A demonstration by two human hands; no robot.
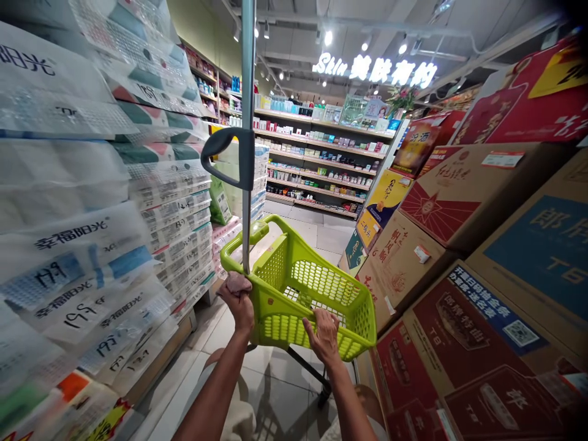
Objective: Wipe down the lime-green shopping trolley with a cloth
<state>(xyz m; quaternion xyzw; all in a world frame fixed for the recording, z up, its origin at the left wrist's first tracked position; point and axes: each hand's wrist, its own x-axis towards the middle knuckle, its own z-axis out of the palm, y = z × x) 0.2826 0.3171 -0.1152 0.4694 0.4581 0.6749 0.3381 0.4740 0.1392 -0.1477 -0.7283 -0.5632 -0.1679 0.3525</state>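
A lime-green shopping cart [321, 278] stands before me with its perforated basket tilted in view; no goods show inside. My left hand [239, 306] is closed around a crumpled pinkish-grey cloth [237, 282], pressed against the cart's corner by the metal pole [248, 229]. My right hand [325, 337] grips the near side rim, fingers curled over the edge and thumb outside. A dark grey loop handle [228, 158] sits higher up on the pole, touched by neither hand.
Stacked white tissue packs [82, 245] crowd the left side. Printed cardboard cartons [436, 214] are piled high on the right. Shelves of small boxed products [321, 153] stand across the far end, beyond the tiled floor [316, 229].
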